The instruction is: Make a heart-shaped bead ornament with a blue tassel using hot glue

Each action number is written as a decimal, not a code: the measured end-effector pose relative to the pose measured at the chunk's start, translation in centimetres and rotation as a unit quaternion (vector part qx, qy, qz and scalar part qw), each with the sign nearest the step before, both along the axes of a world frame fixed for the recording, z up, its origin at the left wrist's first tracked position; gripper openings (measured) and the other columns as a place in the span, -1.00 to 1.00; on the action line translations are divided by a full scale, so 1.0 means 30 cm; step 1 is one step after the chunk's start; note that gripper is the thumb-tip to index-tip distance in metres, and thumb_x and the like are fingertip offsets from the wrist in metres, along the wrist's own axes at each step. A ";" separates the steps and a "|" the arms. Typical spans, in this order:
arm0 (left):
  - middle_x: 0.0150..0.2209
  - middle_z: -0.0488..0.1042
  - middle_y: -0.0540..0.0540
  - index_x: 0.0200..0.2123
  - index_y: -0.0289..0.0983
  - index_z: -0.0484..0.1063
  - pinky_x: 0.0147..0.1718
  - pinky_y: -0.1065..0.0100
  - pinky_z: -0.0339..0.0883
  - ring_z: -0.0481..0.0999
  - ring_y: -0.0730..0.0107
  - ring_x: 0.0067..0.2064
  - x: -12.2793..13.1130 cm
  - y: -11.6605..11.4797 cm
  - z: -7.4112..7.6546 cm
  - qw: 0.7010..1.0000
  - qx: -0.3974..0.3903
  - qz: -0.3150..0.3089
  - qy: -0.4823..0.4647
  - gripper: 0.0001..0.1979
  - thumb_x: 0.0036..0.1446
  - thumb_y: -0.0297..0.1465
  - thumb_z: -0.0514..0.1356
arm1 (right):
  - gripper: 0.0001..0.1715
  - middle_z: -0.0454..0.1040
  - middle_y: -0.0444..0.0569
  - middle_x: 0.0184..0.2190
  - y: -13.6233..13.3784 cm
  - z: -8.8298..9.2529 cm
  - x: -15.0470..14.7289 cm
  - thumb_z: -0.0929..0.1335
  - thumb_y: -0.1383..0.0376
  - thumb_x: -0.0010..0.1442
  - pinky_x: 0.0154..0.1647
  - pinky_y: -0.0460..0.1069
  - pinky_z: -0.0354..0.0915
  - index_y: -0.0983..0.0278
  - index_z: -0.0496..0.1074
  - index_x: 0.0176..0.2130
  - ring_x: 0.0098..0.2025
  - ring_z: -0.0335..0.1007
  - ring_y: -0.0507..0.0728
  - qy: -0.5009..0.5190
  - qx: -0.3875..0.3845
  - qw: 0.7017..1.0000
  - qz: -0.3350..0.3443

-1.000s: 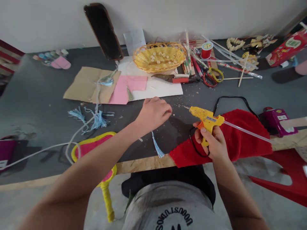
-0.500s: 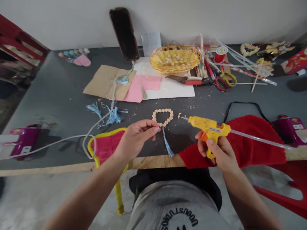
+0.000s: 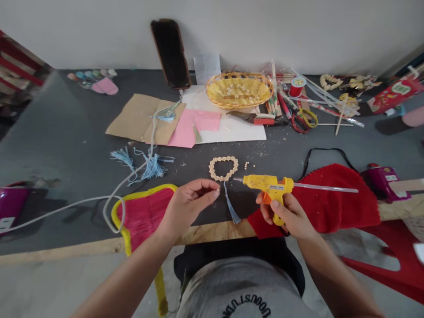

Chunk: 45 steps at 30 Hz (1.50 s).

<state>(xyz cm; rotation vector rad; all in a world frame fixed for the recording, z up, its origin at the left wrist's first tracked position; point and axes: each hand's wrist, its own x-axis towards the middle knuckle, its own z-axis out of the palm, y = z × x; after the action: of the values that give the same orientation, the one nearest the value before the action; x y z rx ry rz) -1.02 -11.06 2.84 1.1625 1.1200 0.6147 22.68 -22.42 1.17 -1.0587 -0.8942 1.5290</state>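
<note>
My right hand (image 3: 285, 210) is wrapped round the handle of a yellow glue gun (image 3: 265, 182), its nozzle pointing left and a clear glue stick (image 3: 326, 187) sticking out behind. My left hand (image 3: 192, 201) is closed in a pinch; whatever sits between thumb and fingertips is too small to make out. Just beyond those fingertips lies a heart-shaped ring of pale beads (image 3: 224, 159) on the dark table. A blue tassel (image 3: 232, 212) hangs down from its lower point toward the table edge. A few tiny pale pieces (image 3: 246, 165) lie right of the ring.
At the back stand a yellow woven basket (image 3: 238, 102) and a leaning phone (image 3: 170, 53). Pliers (image 3: 261, 120), scissors (image 3: 306, 120) and a red thread spool (image 3: 297, 87) lie nearby. Blue tassels (image 3: 154, 165) and a white cable (image 3: 111, 198) are on the left, red cloth (image 3: 341, 198) on the right.
The glue gun has moved left, bringing its nozzle close to my left fingertips and the ring's lower point. My left hand has drawn slightly back from the ring. The camera view has shifted a little.
</note>
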 end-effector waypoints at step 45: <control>-0.38 0.53 -0.02 -0.34 -0.20 0.56 -0.32 0.49 0.36 0.46 0.42 -0.32 -0.038 -0.011 -0.016 0.997 0.052 -0.044 0.037 -0.85 0.03 -0.26 0.34 | -0.69 0.49 0.01 -0.23 0.030 -0.068 0.015 0.39 0.08 0.24 -0.49 -0.08 0.23 0.26 0.39 -0.17 -0.45 0.32 -0.02 0.089 -0.017 0.993 -0.069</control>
<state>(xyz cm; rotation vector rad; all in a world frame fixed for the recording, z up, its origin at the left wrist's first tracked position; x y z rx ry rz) -2.17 -11.40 2.35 1.3251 1.1034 0.5713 23.14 -21.53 -0.85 -0.9713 -0.6602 1.5007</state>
